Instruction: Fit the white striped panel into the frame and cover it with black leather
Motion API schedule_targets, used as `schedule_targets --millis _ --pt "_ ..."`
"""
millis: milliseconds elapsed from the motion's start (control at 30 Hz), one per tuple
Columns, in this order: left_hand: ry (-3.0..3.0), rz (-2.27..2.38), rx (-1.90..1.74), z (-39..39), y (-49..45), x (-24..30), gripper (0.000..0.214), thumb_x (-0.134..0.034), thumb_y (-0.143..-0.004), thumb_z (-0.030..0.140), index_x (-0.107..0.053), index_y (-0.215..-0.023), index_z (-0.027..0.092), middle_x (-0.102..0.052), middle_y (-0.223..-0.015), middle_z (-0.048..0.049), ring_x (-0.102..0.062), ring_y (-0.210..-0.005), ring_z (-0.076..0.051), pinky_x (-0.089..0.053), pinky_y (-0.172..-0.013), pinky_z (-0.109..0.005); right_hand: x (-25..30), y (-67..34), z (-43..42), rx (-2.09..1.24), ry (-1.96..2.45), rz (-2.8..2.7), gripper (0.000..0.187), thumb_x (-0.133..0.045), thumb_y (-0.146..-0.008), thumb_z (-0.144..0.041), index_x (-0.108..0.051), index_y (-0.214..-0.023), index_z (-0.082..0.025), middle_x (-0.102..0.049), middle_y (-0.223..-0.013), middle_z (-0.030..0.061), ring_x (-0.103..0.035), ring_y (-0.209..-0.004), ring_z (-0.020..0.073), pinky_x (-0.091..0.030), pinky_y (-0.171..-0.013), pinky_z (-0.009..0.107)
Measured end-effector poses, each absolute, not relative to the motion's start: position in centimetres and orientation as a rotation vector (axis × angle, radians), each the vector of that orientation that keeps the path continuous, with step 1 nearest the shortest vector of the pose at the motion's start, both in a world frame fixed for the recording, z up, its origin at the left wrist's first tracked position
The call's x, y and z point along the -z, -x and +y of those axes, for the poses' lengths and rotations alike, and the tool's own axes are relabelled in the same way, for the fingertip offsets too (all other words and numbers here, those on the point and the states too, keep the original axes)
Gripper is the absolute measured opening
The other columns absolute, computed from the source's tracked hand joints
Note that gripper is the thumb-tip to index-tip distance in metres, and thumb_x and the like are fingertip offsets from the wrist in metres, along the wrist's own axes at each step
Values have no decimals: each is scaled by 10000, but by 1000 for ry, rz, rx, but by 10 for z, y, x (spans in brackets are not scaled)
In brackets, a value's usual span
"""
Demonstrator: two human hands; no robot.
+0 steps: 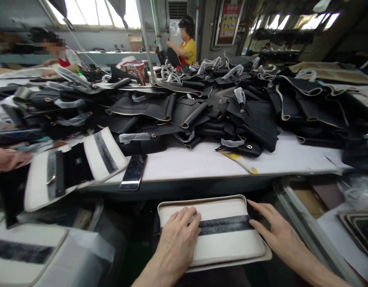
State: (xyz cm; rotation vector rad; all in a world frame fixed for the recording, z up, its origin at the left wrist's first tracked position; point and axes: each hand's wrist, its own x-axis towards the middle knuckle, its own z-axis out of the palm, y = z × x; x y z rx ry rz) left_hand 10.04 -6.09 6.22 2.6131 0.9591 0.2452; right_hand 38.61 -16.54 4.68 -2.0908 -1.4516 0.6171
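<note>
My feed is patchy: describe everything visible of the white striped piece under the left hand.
The white striped piece is roughly rectangular, leathery, a dark mottled stripe running lengthwise. Its far edge forms a raised rim; a pale layer shows along the near edge. It lies before the table, left hand resting on top, right hand touching its right end.

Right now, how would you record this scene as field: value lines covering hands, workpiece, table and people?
Left hand: resting on the workpiece
Right hand: at its right edge
Workpiece: white, one dark stripe across it
Table: white top, piled with black bag pieces
Phone: at the table's near edge
People: co-worker in yellow; another co-worker, far left
</note>
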Motion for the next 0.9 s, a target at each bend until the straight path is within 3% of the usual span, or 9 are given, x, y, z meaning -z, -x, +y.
schedule_targets --millis 100,233,367,567,700,800,900 --pt "-2608 999 -208 -64 -104 -74 291 -487 -904 155 -554 -1182 211 -576 -1242 -60 -528 -1155 -232 -457 -1003 -402 -61 -348 -156 -292 1835 -1882 351 -518 -938 -311 -550 -1284 -261 -573 -1223 86 -535 -1128 249 -436 -982 407" --pt "-2639 1034 -151 -64 -112 -83 265 -507 -860 124 -563 -1107 203 -585 -1134 -64 -541 -1072 -240 -486 -920 -407 -67 -307 -147 -361 1778 -2207 201 -463 -926 -165 -616 -1054 -193 -590 -1059 101 -548 -969 257 -468 -861 428" --pt "-2746 972 -99 -63 -130 -82 93 -513 -884 191 -591 -931 173 -584 -1005 -78 -534 -983 -260 -488 -864 -428 -62 -305 -147 -444 1807 -2186 223 -437 -921 -143 -598 -1071 -181 -567 -1059 102 -522 -963 260 -459 -840 442" --pt "-2781 898 -66 -65 -153 -69 197 -489 -854 96 -566 -1016 177 -578 -979 -68 -540 -880 -242 -507 -778 -389 -70 -317 -149 -596 1750 -2069 266 -532 -843 -113 -626 -1064 -226 -599 -1062 71 -531 -979 252 -440 -880 430" --pt "-2854 884 -105 -59 -159 -60 254 -488 -898 138 -544 -1141 183 -592 -943 -53 -555 -829 -236 -510 -723 -379 -85 -353 -138 -741 1628 -1769 141 -542 -911 -261 -659 -834 -241 -643 -883 37 -575 -876 215 -448 -807 343" --pt "-2899 801 -175 -56 -159 -51 328 -503 -884 144 -530 -1210 166 -605 -996 -71 -566 -877 -244 -513 -782 -394 -68 -398 -115 -756 1781 -1186 321 -524 -916 -477 -655 -777 -219 -653 -828 45 -586 -821 212 -453 -742 304" --pt "-2935 721 -301 -57 -157 -39 343 -493 -882 130 -536 -1222 128 -596 -1168 -112 -554 -1049 -267 -501 -885 -384 -11 -423 -86 -1039 1851 -971 488 -514 -847 -625 -665 -740 -174 -671 -774 61 -607 -777 227 -470 -710 311"
